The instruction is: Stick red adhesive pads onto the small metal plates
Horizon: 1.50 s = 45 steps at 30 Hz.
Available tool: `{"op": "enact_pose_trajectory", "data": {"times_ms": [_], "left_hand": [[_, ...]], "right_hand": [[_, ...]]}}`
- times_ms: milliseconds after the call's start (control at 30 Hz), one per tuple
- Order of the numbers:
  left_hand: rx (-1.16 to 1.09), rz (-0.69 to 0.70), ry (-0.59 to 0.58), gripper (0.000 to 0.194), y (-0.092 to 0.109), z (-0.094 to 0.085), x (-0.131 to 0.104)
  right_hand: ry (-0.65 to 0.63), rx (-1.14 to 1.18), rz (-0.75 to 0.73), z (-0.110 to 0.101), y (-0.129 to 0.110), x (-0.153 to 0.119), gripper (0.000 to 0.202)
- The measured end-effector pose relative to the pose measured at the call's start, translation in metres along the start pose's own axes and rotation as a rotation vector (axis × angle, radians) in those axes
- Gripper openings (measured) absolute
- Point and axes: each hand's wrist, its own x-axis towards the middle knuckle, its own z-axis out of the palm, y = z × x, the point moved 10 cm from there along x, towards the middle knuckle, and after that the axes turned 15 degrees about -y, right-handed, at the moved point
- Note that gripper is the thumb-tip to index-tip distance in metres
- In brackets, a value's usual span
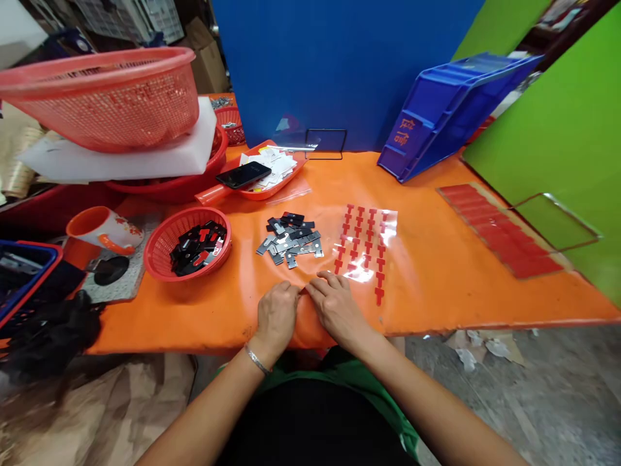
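My left hand [277,318] and my right hand [338,307] meet at the front of the orange-covered table, fingertips nearly touching. Both have their fingers bent in a pinch; whatever lies between them is too small or hidden to name. Just beyond is a loose pile of flat black and silver metal pieces [292,238]. To the right of the pile lies a clear sheet bearing rows of red T-shaped stickers [369,247], its nearest sticker close to my right hand. On the left, a small red basket [154,254] holds black pieces, some with red stickers on them.
A phone [244,174] rests on a red scoop [286,186] of paper scraps. A mug [104,230] stands at left, below a large red basket [130,110] on white foam [206,129]. A tilted blue bin [417,126] and red strips [499,226] are at right.
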Motion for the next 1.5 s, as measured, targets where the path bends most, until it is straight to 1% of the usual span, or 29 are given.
{"op": "enact_pose_trajectory", "data": {"times_ms": [67,133,200,267,300,367,400,467,567,633,700,767,867,933,1067,1133,1200,1333,1433,1500], "left_hand": [[-0.048,-0.005,0.000,0.024,-0.004,-0.002,0.000],[-0.131,0.004,-0.001,0.023,-0.010,-0.004,0.002],[-0.267,0.014,0.007,0.021,-0.019,-0.006,0.004],[-0.458,0.011,0.019,0.020,-0.027,-0.007,0.007],[-0.572,0.015,0.016,0.021,-0.028,-0.006,0.010],[-0.818,0.049,-0.014,0.021,-0.020,-0.002,0.015],[-0.939,0.076,-0.044,0.020,-0.012,0.002,0.019],[-1.154,0.121,-0.131,0.019,0.012,0.012,0.025],[-1.379,0.122,-0.291,0.020,0.050,0.033,0.033],[-1.470,0.103,-0.370,0.021,0.068,0.046,0.038],[-1.522,0.066,-0.415,0.022,0.080,0.056,0.043],[-1.543,0.019,-0.435,0.021,0.086,0.065,0.049],[-1.553,-0.011,-0.442,0.019,0.094,0.073,0.057],[-1.562,0.000,-0.425,0.018,0.099,0.076,0.064],[-1.568,0.020,-0.363,0.015,0.100,0.079,0.074],[-1.548,0.009,-0.370,0.012,0.099,0.081,0.077],[-1.536,-0.009,-0.401,0.011,0.099,0.083,0.078],[-1.532,-0.054,-0.438,0.008,0.097,0.085,0.078],[-1.508,-0.061,-0.416,0.006,0.096,0.085,0.078],[-1.483,-0.054,-0.398,0.007,0.095,0.086,0.079]], "right_hand": [[0.044,0.071,0.004,-0.009,0.003,-0.006,0.027],[0.124,0.189,0.031,-0.021,0.016,-0.019,0.026],[0.230,0.317,0.122,-0.033,0.045,-0.040,0.020],[0.313,0.401,0.278,-0.038,0.084,-0.065,0.013],[0.329,0.411,0.365,-0.038,0.103,-0.078,0.012],[0.348,0.428,0.489,-0.035,0.133,-0.098,0.010],[0.342,0.429,0.522,-0.032,0.143,-0.104,0.010],[0.310,0.431,0.556,-0.026,0.155,-0.109,0.010],[0.239,0.414,0.563,-0.016,0.160,-0.106,0.009],[0.199,0.396,0.560,-0.013,0.160,-0.102,0.009],[0.149,0.375,0.565,-0.011,0.163,-0.098,0.008],[0.087,0.355,0.573,-0.011,0.166,-0.093,0.008],[0.002,0.312,0.579,-0.010,0.167,-0.088,0.011],[-0.013,0.271,0.592,-0.011,0.164,-0.088,0.010],[0.068,0.200,0.614,-0.011,0.153,-0.096,0.010],[0.114,0.164,0.586,-0.011,0.146,-0.098,0.016],[0.150,0.145,0.547,-0.011,0.142,-0.099,0.021],[0.193,0.169,0.498,-0.014,0.142,-0.097,0.016],[0.221,0.213,0.465,-0.020,0.139,-0.098,0.014],[0.260,0.292,0.447,-0.023,0.138,-0.102,0.014]]}}
